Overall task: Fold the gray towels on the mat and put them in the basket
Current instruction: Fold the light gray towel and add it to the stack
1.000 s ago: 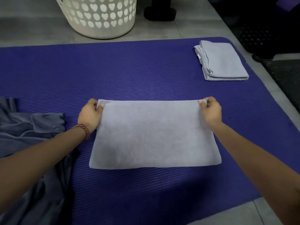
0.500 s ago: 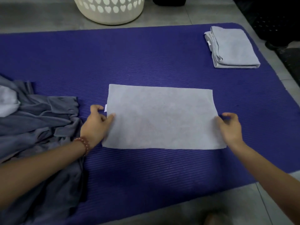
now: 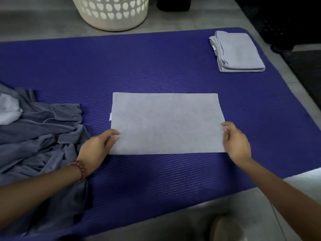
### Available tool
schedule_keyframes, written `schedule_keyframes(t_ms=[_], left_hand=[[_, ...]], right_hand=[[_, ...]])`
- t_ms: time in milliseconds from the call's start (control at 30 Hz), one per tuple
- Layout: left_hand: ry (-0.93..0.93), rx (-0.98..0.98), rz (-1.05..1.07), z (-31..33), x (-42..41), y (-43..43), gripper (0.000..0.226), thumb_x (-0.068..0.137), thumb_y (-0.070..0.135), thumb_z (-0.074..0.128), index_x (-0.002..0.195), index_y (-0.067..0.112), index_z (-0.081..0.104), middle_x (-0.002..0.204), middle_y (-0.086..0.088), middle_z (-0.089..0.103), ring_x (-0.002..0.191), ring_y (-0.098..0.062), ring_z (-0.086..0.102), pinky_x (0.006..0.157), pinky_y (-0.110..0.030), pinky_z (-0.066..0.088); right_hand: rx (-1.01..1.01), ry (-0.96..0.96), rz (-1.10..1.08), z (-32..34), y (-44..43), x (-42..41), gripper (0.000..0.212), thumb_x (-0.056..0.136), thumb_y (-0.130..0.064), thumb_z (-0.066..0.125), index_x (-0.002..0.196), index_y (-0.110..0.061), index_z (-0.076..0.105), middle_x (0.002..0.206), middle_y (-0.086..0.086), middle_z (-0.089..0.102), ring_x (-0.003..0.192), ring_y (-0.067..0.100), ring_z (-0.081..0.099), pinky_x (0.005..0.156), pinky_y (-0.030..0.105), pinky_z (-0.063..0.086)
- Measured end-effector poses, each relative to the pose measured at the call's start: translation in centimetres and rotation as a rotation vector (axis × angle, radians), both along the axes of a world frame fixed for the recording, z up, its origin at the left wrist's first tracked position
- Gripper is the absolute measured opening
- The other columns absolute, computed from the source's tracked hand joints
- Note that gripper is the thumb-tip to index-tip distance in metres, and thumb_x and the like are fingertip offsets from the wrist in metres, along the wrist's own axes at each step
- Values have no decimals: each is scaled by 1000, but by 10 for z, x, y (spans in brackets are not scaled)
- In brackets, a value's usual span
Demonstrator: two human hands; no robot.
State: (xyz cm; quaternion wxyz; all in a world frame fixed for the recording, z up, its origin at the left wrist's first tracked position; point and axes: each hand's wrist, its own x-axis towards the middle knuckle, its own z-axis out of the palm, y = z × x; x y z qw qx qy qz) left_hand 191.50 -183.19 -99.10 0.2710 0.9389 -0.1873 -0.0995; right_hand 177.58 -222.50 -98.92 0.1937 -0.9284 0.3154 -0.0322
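Observation:
A light gray towel (image 3: 165,122), folded into a flat rectangle, lies in the middle of the purple mat (image 3: 139,66). My left hand (image 3: 97,148) pinches its left edge near the front corner, thumb on top. At the right edge, near the front corner, my right hand (image 3: 236,141) has its fingers curled around the cloth. A folded gray towel (image 3: 239,53) sits at the mat's far right corner. A heap of unfolded darker gray towels (image 3: 40,136) lies at the left. The white basket (image 3: 111,16) with heart-shaped holes stands on the floor beyond the mat.
Gray tiled floor surrounds the mat. A black object (image 3: 173,4) stands to the right of the basket, and dark matting (image 3: 305,70) lies off the mat's right side. A foot (image 3: 227,230) shows at the bottom edge.
Both hands let go of the towel's far corners and slid back along its side edges to the front corners. The towel stays flat.

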Motion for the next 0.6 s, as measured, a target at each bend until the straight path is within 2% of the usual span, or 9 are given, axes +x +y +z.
schedule_keyframes(t_ms=[100,167,267,300,367,433,533,600], left_hand=[[66,-65,-56,-3,-28,8,12,93,33,54,105,38,56,71,6,67,66,-11,64,61,-30,47],[98,6,-90,-10,-44,15,22,91,26,59,109,38,53,62,9,61,56,-6,59,53,-24,42],[93,168,-127,-13,-50,21,30,89,34,60,117,32,52,61,9,55,53,-3,54,47,-16,37],[3,172,-176,-14,-47,22,32,88,39,57,117,29,53,68,9,55,59,-7,56,49,-19,42],[-274,180,-313,-15,-35,24,45,81,48,47,115,21,57,89,-1,54,75,-23,59,61,-32,50],[-485,234,-485,-19,-27,24,56,82,47,42,124,13,57,111,-8,53,92,-31,57,79,-40,44],[-534,323,-689,-33,-28,29,56,97,45,27,142,15,41,146,-10,41,131,-24,39,103,-45,31],[-475,383,-680,-38,-29,32,57,100,47,15,147,18,30,152,-7,31,139,-20,28,106,-52,25]], right_hand=[[15,14,28,7,-6,-17,30,101,-26,34,124,-18,51,99,10,61,80,24,52,61,35,40],[26,34,29,5,-5,-33,30,100,-26,37,125,-17,50,104,11,59,79,23,51,61,35,41],[55,93,-56,3,1,-37,38,97,-31,47,130,-12,44,119,13,52,83,32,57,62,35,39],[87,109,-105,4,2,-34,43,95,-34,51,129,-9,42,122,14,51,90,35,58,64,35,39],[144,153,-178,6,-2,-27,49,90,-40,57,124,-7,44,119,12,55,98,34,58,68,34,39],[209,199,-201,9,-5,-24,50,87,-43,61,119,-6,46,109,11,60,95,30,58,69,33,38],[282,199,-218,12,-3,-26,55,83,-42,67,119,-6,46,106,9,59,100,32,58,73,32,37],[236,228,-208,14,0,-27,60,81,-42,70,122,-6,45,113,9,56,106,33,56,79,33,39]])
